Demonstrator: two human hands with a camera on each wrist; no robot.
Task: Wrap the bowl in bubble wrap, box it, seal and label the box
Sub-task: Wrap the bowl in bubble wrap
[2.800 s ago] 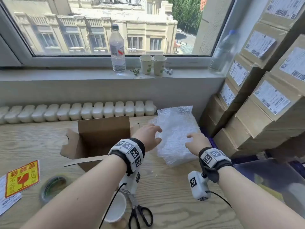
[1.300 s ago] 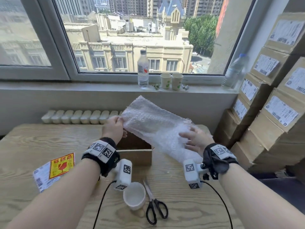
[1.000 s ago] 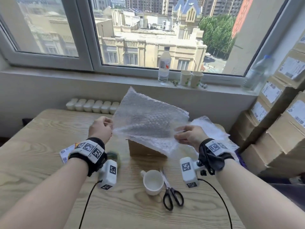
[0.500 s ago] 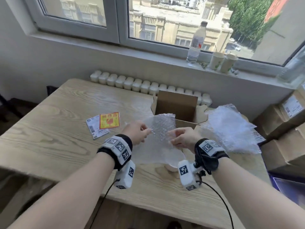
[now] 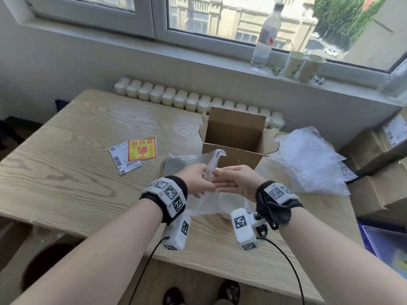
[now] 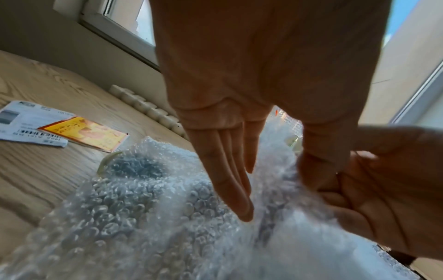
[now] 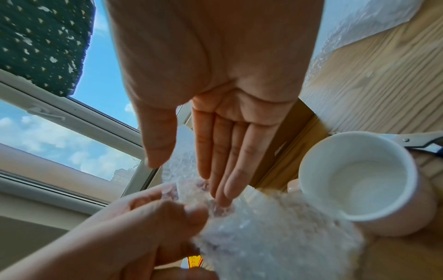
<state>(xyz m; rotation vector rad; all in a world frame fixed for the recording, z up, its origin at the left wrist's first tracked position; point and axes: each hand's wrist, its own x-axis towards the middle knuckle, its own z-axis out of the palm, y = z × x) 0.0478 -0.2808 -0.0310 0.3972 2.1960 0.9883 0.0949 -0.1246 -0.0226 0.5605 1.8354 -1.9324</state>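
A small sheet of bubble wrap hangs bunched between my two hands, above the table's front middle. My left hand pinches its upper edge between thumb and fingers. My right hand meets it palm to palm, fingers straight against the wrap and thumb held apart. The white bowl stands upright on the table just below my right hand, its inside empty. Behind my hands, the brown cardboard box stands open. In the left wrist view the wrap drapes onto the table.
A red fragile sticker and a white shipping label lie left of the box. A tape roll shows through the sheet. More bubble wrap is stacked at the right, scissors lie beside the bowl, and labelled cartons stand off the table's right edge.
My hands have come together, folding the spread sheet into a bunch between them. My right fingers have straightened. The view has tilted further down onto the table.
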